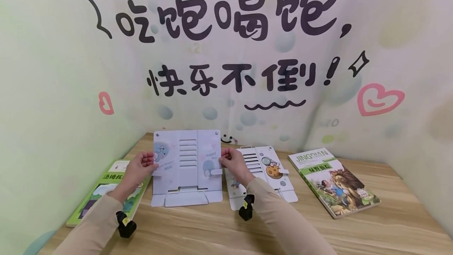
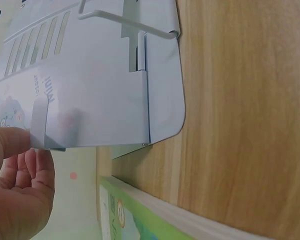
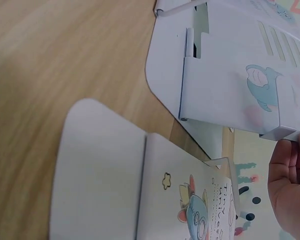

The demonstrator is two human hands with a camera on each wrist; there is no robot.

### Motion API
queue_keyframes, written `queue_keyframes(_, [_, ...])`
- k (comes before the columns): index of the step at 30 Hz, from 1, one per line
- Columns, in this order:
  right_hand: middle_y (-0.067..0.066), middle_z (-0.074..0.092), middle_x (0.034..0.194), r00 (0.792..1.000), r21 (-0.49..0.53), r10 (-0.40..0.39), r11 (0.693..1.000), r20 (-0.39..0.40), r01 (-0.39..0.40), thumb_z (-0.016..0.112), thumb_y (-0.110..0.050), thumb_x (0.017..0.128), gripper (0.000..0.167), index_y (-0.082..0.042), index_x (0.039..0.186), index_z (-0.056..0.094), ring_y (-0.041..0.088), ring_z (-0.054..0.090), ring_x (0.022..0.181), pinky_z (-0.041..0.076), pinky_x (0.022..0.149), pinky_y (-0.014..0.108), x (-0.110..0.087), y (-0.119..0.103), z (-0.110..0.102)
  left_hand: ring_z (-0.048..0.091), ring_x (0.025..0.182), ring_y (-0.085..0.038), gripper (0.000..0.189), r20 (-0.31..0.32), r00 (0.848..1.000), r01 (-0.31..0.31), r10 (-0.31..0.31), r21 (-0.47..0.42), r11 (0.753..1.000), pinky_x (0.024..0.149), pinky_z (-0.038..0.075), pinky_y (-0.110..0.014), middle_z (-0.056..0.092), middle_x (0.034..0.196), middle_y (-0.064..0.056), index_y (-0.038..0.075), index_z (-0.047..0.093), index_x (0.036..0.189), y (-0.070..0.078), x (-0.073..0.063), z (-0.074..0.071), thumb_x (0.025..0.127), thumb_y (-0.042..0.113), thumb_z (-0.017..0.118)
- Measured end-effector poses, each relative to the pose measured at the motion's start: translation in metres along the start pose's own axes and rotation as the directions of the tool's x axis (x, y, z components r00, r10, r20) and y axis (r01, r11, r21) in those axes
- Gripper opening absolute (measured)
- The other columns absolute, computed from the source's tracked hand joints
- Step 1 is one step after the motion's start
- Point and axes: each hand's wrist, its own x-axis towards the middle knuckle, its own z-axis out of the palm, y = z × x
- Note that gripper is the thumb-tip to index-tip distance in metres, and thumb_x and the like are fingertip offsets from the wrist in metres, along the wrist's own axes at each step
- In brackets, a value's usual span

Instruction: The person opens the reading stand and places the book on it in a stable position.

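Note:
A white bookstand [image 1: 166, 184] with blue cartoon dinosaurs stands upright on the table, its slotted back panel raised above a flat base. My left hand [image 1: 139, 168] pinches its left edge between thumb and fingers, close to the left page clip [image 2: 39, 120]. On the opposite edge, the thumb and fingers of my right hand [image 1: 238, 165] pinch the panel just above the right page clip [image 1: 216, 171]. A wire bar [image 2: 125, 22] lies across the front of the base. The panel hides whatever is behind it.
A second white bookstand [image 1: 260, 182] with an astronaut print lies to the right, partly behind my right hand. One green book [image 1: 102, 192] lies at left under my forearm; another book [image 1: 336, 184] lies at right. A printed cloth [image 1: 226, 50] hangs behind the wooden table [image 1: 184, 231].

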Motion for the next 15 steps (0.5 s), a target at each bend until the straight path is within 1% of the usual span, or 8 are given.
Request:
queue_keyframes(3, [0.015,0.058,0.088,1.0,-0.007,0.002,1.0,-0.001,-0.002,0.057,0.009,0.084,0.014,0.006,0.098,0.056,0.012,0.052,0.075,0.054,0.072,0.028,-0.002,-0.002,-0.001,0.05,0.094,-0.017,0.04,0.031,1.0,0.0,0.0,-0.002,1.0,0.07,0.044,-0.009,0.052,0.111,-0.018,-0.009,0.043,0.123,0.0,0.0,-0.004,0.089,0.003,0.059])
queue_keyframes(6, [0.012,0.058,0.087,1.0,-0.016,0.002,1.0,-0.011,-0.002,0.058,0.007,0.085,0.013,0.004,0.098,0.057,0.012,0.052,0.075,0.054,0.071,0.026,-0.005,-0.004,-0.002,0.05,0.096,-0.018,0.042,0.059,0.998,-0.002,0.002,-0.001,1.0,0.071,0.045,-0.01,0.051,0.112,-0.018,-0.009,0.041,0.124,0.003,0.0,-0.008,0.089,0.006,0.059])
queue_keyframes(9, [0.01,0.058,0.086,1.0,-0.019,-0.011,1.0,-0.02,0.01,0.058,0.006,0.085,0.013,0.004,0.098,0.057,0.012,0.052,0.075,0.053,0.069,0.025,-0.007,-0.006,-0.002,0.051,0.097,-0.022,0.044,0.037,0.999,-0.026,0.026,0.013,1.0,0.07,0.045,-0.011,0.051,0.112,-0.019,-0.009,0.042,0.125,0.007,0.0,-0.009,0.088,0.007,0.06])
queue_keyframes(11, [0.012,0.058,0.086,1.0,-0.01,-0.012,1.0,-0.024,0.012,0.059,0.007,0.085,0.013,0.004,0.098,0.057,0.011,0.052,0.075,0.053,0.069,0.025,-0.009,-0.007,-0.002,0.051,0.1,-0.023,0.044,-0.034,0.998,-0.054,0.054,0.023,0.998,0.072,0.043,-0.008,0.052,0.114,-0.019,-0.007,0.043,0.126,0.013,0.0,-0.009,0.088,0.007,0.061])
queue_keyframes(12, [0.013,0.058,0.087,1.0,-0.01,-0.012,1.0,-0.025,0.011,0.058,0.007,0.085,0.013,0.004,0.098,0.057,0.012,0.052,0.075,0.053,0.069,0.024,-0.009,-0.007,-0.002,0.052,0.101,-0.024,0.043,-0.089,0.992,-0.082,0.084,0.032,0.996,0.073,0.042,-0.007,0.053,0.114,-0.019,-0.006,0.045,0.125,0.018,0.0,-0.008,0.088,0.007,0.061])
queue_keyframes(13, [0.014,0.058,0.088,1.0,-0.009,-0.009,1.0,-0.024,0.009,0.058,0.007,0.085,0.013,0.004,0.098,0.057,0.012,0.052,0.076,0.053,0.069,0.024,-0.01,-0.007,-0.002,0.052,0.102,-0.025,0.041,-0.15,0.981,-0.121,0.126,0.039,0.992,0.074,0.042,-0.007,0.053,0.114,-0.019,-0.006,0.047,0.124,0.023,0.001,-0.008,0.087,0.007,0.062])
queue_keyframes(14, [0.015,0.058,0.089,1.0,-0.009,-0.003,1.0,-0.025,0.003,0.058,0.007,0.085,0.014,0.004,0.098,0.057,0.012,0.052,0.076,0.053,0.069,0.024,-0.01,-0.007,-0.002,0.053,0.103,-0.025,0.039,-0.208,0.962,-0.167,0.175,0.056,0.984,0.076,0.044,-0.009,0.054,0.114,-0.018,-0.004,0.05,0.123,0.029,0.002,-0.006,0.087,0.006,0.062])
queue_keyframes(15, [0.016,0.058,0.09,1.0,-0.007,0.003,1.0,-0.028,-0.003,0.058,0.007,0.085,0.014,0.004,0.099,0.057,0.012,0.052,0.076,0.053,0.069,0.024,-0.011,-0.007,-0.002,0.053,0.103,-0.026,0.037,-0.255,0.938,-0.221,0.235,0.081,0.972,0.079,0.044,-0.011,0.054,0.114,-0.017,-0.003,0.052,0.121,0.036,0.004,-0.004,0.087,0.005,0.063])
